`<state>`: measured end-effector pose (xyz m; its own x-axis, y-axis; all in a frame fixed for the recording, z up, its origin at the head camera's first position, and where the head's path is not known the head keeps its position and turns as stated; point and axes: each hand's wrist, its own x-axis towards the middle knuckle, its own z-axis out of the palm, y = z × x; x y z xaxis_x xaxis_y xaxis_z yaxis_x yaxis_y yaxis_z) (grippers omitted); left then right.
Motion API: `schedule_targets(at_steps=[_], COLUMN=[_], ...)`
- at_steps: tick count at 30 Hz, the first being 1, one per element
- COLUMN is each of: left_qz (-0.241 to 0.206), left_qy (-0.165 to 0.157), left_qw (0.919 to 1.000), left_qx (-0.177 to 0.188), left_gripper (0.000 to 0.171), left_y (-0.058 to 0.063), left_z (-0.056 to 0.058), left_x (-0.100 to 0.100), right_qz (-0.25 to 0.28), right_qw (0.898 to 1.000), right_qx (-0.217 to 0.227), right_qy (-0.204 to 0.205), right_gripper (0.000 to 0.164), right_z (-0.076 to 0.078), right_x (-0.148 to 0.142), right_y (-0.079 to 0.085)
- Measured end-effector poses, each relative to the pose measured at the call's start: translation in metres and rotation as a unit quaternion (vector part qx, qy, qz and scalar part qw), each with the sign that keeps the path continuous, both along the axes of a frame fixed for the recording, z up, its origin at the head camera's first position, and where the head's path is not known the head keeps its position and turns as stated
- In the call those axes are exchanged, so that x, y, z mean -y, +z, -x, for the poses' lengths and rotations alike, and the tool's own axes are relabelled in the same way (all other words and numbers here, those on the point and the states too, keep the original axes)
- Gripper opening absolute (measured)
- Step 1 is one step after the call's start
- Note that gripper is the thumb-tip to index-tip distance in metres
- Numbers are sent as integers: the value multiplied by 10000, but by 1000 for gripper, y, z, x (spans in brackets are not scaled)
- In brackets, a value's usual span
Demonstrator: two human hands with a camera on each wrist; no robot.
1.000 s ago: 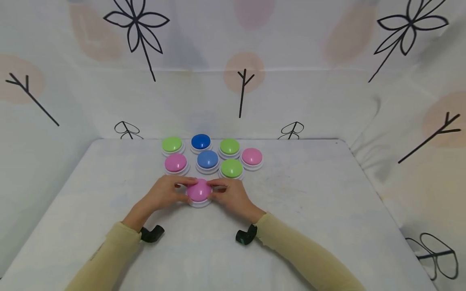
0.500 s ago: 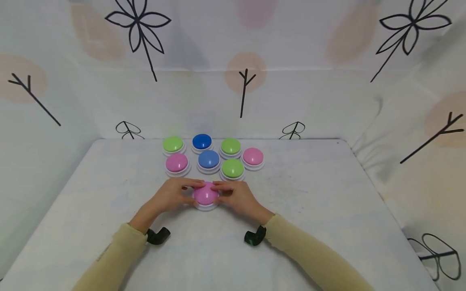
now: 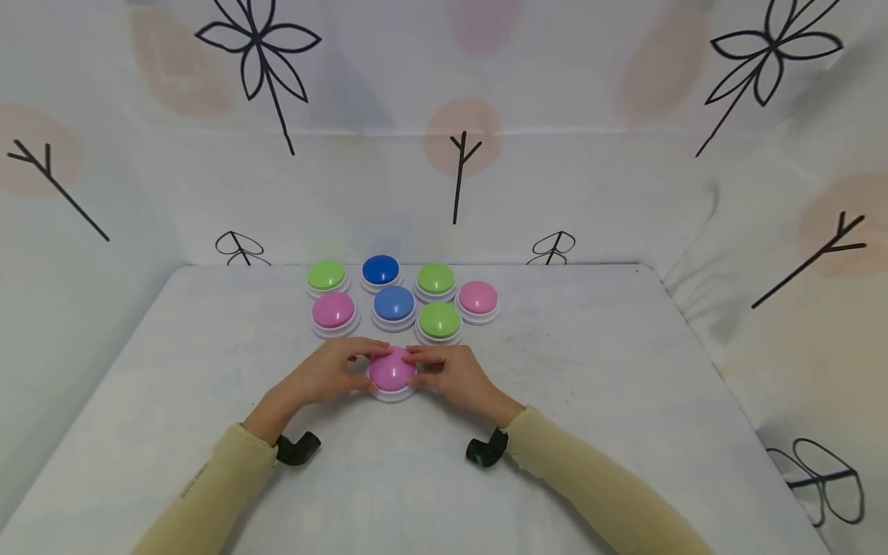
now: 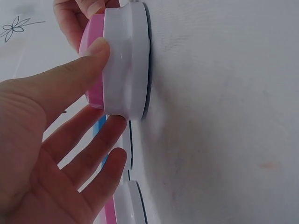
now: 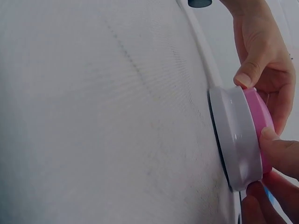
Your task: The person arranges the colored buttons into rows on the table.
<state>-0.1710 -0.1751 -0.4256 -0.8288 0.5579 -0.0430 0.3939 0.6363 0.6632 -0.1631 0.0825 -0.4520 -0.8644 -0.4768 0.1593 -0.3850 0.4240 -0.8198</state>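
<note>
Between both hands sits a round push button (image 3: pixel 392 371) with a pink dome and a white base, in front of the other buttons. My left hand (image 3: pixel 333 371) holds its left side, thumb at the near edge and fingers at the far edge. In the left wrist view the thumb presses where the pink dome (image 4: pixel 95 70) meets the white base. From the right, my right hand (image 3: pixel 454 376) pinches the same button between thumb and fingers. The right wrist view shows the white base (image 5: pixel 236 140) upright on the table, fingertips from both sides on the pink cap.
Behind the hands stand several similar buttons: a pink button (image 3: pixel 334 311), a light blue button (image 3: pixel 394 305) and a green button (image 3: pixel 440 321) nearest. Further back are a dark blue button (image 3: pixel 380 271) and others. The white table (image 3: pixel 583 401) meets a patterned cloth backdrop (image 3: pixel 388 185).
Both hands have shifted the pink button slightly to the right and toward the person, away from the row behind. Over the last half second the hands and button look nearly still.
</note>
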Motion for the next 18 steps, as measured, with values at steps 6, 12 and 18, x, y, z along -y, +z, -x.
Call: schedule_targets(at_steps=[6,12,18], left_qz=[-48,-229,-489], left_qy=[-84,-96,-13], left_qw=[9999,9995,9984], left_qx=[-31,-173,-293], left_gripper=[60,54,44], left_y=[0,0,1], left_z=[-1,1,5], left_x=[1,-4,-19], right_qz=[-125,-55,131], right_qw=[9999,9995,9980], right_qx=[68,5,-44], right_qy=[-38,-309,-610], right_gripper=[36,34,32], right_z=[0,3,7], right_x=[-3,-10,-20], right_y=[0,-2,2])
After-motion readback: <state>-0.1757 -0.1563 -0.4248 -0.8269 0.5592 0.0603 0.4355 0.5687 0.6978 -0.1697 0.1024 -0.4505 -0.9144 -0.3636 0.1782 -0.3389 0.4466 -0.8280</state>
